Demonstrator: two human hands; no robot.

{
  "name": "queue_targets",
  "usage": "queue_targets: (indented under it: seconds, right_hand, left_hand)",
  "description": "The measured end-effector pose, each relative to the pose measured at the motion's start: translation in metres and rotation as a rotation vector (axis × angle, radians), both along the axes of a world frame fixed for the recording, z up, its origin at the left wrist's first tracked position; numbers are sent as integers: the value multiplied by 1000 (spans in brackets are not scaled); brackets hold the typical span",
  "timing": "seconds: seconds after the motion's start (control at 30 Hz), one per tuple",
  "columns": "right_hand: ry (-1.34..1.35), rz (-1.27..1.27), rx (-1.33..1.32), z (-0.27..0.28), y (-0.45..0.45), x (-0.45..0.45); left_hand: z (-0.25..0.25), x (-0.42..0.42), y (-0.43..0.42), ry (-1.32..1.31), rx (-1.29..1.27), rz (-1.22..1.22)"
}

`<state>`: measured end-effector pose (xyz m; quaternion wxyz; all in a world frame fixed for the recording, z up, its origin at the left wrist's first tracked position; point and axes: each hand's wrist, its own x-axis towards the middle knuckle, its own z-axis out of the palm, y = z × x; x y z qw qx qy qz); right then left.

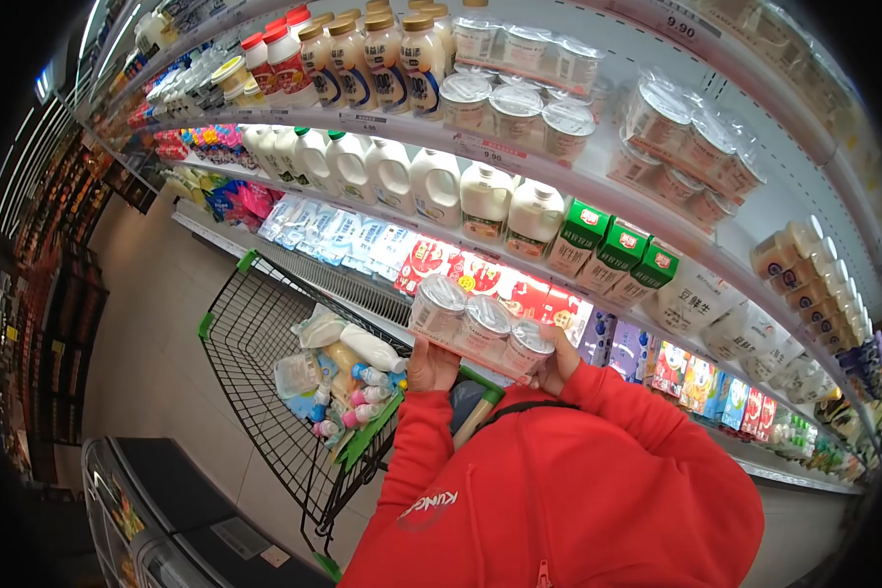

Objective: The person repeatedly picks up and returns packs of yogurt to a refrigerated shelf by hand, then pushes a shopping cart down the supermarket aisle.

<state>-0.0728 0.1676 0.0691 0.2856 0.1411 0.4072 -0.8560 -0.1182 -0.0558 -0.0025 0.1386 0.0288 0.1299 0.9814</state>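
Both my hands hold a shrink-wrapped pack of yogurt cups [482, 321], its white lids facing up and a pinkish band along its front. My left hand [431, 367] grips the near left end from below. Around the right end, my right hand [559, 361] has its fingers closed. The pack is tilted, in front of the lower shelves and above my red jacket. Left of my left hand stands a black wire shopping cart [255, 392] with green corners. Inside it lie a white bottle [370, 347], a clear plastic tub [299, 374] and several small bottles with coloured caps.
The refrigerated shelves hold similar yogurt packs [519, 103], white milk jugs [436, 184], green-topped cartons [622, 243] and brown-capped bottles [384, 61]. A dark cabinet [167, 490] stands at the lower left. The tiled aisle floor [157, 333] runs beside the cart.
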Motion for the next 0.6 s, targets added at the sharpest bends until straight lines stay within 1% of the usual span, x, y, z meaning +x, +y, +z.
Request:
queue_targets:
  seconds: [0.03,0.13,0.2,0.3,0.37,0.5,0.53,0.57,0.6]
  right_hand:
    - [-1,-2,6,0,0,0]
    - [1,-1,22,-5,2,0]
    - [3,7,24,-11,3,1]
    - [19,-18,137,-9,3,3]
    - [42,-5,155,-15,6,4]
    - [111,-28,181,-8,1,7]
    - [149,-19,153,-14,2,7]
    - [187,-10,126,-26,5,6]
    - [227,0,98,-26,4,5]
  left_hand:
    - [-2,0,0,-10,-21,8]
    - [1,1,1,48,15,-4]
    - [2,1,1,42,50,-4]
    - [7,2,1,40,83,6]
    - [9,2,0,38,84,13]
    - [17,3,0,42,88,-6]
    - [20,3,0,46,98,-17]
    - [19,3,0,31,74,18]
    - [17,2,0,18,50,54]
